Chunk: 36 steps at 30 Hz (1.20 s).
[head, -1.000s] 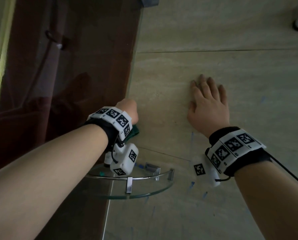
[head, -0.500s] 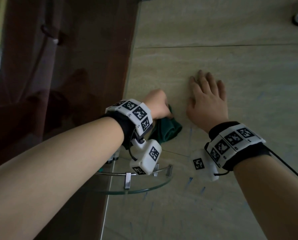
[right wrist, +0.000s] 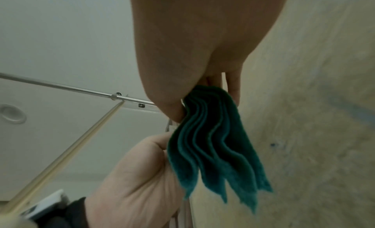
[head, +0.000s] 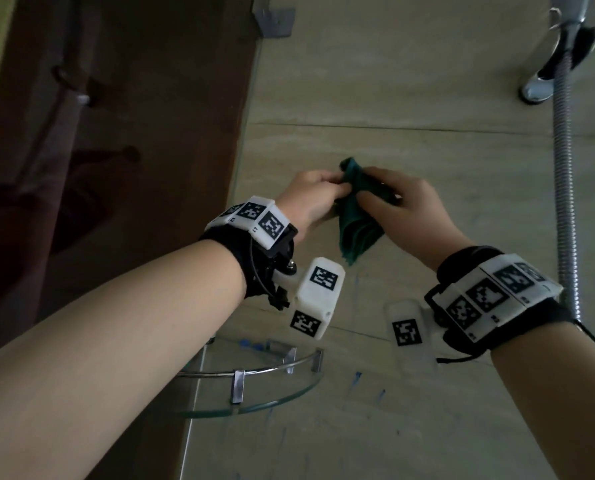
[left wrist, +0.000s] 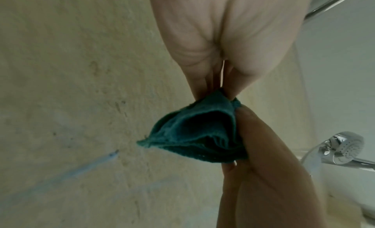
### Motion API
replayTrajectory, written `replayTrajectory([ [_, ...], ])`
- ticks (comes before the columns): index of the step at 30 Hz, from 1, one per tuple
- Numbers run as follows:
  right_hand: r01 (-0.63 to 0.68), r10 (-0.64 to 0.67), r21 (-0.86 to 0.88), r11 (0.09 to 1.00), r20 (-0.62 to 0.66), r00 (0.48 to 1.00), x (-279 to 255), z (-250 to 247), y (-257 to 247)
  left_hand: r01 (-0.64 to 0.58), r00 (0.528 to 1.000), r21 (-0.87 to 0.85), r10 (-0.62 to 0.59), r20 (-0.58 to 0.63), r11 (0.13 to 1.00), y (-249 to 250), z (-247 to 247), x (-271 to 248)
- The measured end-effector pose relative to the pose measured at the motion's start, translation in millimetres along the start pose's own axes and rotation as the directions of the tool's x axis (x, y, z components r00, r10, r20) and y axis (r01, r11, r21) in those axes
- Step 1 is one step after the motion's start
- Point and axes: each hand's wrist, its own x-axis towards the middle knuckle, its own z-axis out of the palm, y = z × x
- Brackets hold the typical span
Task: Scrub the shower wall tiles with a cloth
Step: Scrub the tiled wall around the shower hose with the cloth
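A dark green folded cloth [head: 356, 223] hangs in front of the beige tiled shower wall [head: 427, 81], held between both hands. My left hand [head: 315, 197] pinches its upper left edge, and my right hand [head: 398, 202] grips its upper right part. In the left wrist view the cloth [left wrist: 194, 135] bunches below my left fingertips, with the right hand [left wrist: 263, 167] holding its side. Several folded layers of the cloth [right wrist: 215, 148] fan downward in the right wrist view. Blue marks [head: 356, 377] streak the tiles low on the wall.
A dark glass shower panel [head: 116, 168] stands at the left. A curved glass corner shelf [head: 254, 379] with a metal rail sits below my left wrist. A chrome shower hose [head: 566, 202] hangs at the right; a shower head [left wrist: 343, 149] shows in the left wrist view.
My left hand carried the cloth up and to the right, away from the corner. My right hand came off the wall, where it lay flat, and took hold of the cloth.
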Motion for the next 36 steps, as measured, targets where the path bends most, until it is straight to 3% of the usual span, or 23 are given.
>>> replayTrajectory([
  [3, -0.02, 0.021, -0.107, 0.994, 0.011, 1.0, -2.7, -12.6, -2.2, 0.036, 0.994, -0.116, -0.024, 0.103, 0.993, 5.6, 7.6, -2.8],
  [7, -0.151, 0.149, -0.035, 0.988, -0.044, 0.988, -1.7, -19.6, -1.1, 0.089, 0.978, -0.176, -0.053, 0.2, 0.98, 8.7, 18.5, -8.5],
  [10, -0.196, 0.2, 0.057, 0.979, -0.08, 0.977, -4.5, -21.5, -1.9, 0.085, 0.952, -0.115, -0.046, 0.304, 0.99, 12.0, 21.7, -12.7],
  [13, -0.136, 0.127, -0.128, 0.982, -0.081, 0.989, -12.2, -23.3, -1.0, 0.062, 0.931, 0.007, -0.06, 0.361, 0.998, 15.8, 18.4, -11.7],
  [16, -0.11, 0.086, -0.168, 0.98, -0.142, 0.986, -21.6, -26.7, 4.2, 0.005, 0.896, 0.112, -0.054, 0.441, 0.994, 15.7, 9.0, -7.7],
  [18, -0.123, 0.088, -0.176, 0.977, -0.196, 0.977, -26.5, -31.7, 8.9, -0.077, 0.92, 0.182, 0.0, 0.392, 0.98, 13.3, 1.4, -6.3],
  [20, -0.149, 0.098, -0.198, 0.969, -0.246, 0.964, -31.2, -38.4, 13.5, -0.211, 0.963, 0.377, 0.125, 0.241, 0.902, 7.0, -8.3, -1.0],
  [23, -0.195, 0.105, -0.27, 0.943, -0.313, 0.944, -35.6, -46.4, 21.5, -0.356, 0.929, 0.659, 0.328, 0.173, 0.662, -7.9, -24.8, 11.5],
  [25, -0.206, 0.094, -0.325, 0.923, -0.33, 0.939, -37.2, -48.1, 26.8, -0.377, 0.911, 0.792, 0.345, 0.225, 0.48, -16.4, -31.5, 16.4],
  [27, -0.2, 0.08, -0.356, 0.913, -0.323, 0.943, -38.2, -46.3, 29.7, -0.333, 0.927, 0.876, 0.293, 0.236, 0.349, -24.6, -34.5, 20.2],
  [33, -0.178, 0.029, -0.422, 0.889, -0.337, 0.941, -35.3, -35.1, 34.2, -0.29, 0.948, 0.915, 0.215, 0.235, 0.28, -40.3, -38.7, 25.1],
  [36, -0.211, 0.064, -0.535, 0.818, -0.28, 0.958, -32.5, -26.0, 39.6, -0.297, 0.946, 0.913, 0.219, 0.241, 0.281, -41.8, -40.9, 26.6],
])
